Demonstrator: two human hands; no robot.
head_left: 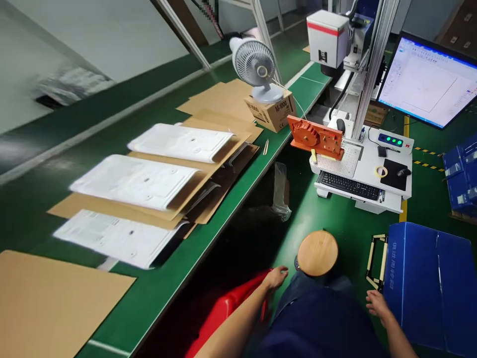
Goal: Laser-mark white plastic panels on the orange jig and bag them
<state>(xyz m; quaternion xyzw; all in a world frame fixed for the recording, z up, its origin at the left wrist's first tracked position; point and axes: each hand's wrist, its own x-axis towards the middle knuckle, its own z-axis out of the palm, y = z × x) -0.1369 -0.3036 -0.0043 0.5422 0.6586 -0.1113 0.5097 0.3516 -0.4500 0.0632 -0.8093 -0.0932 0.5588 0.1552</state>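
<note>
My left hand (276,277) hangs in the air between a red plastic seat (228,303) and a round wooden stool (318,252); its fingers are loosely bent, with nothing visible in them. On the other side of my body, my right hand (377,302) is relaxed and open beside a large blue box (430,283), just below a cream-and-black tubular handle (377,261). White flat panels (134,181) in plastic lie layered with cardboard sheets (93,204) on the green bench (208,238) to the left.
A white fan (257,62) stands on a cardboard box (274,112) on the bench. Ahead is a white machine table (395,144) with an orange fixture (315,138), keyboard (350,186), mouse (404,172) and monitor (428,79). More blue boxes (462,174) stand at right.
</note>
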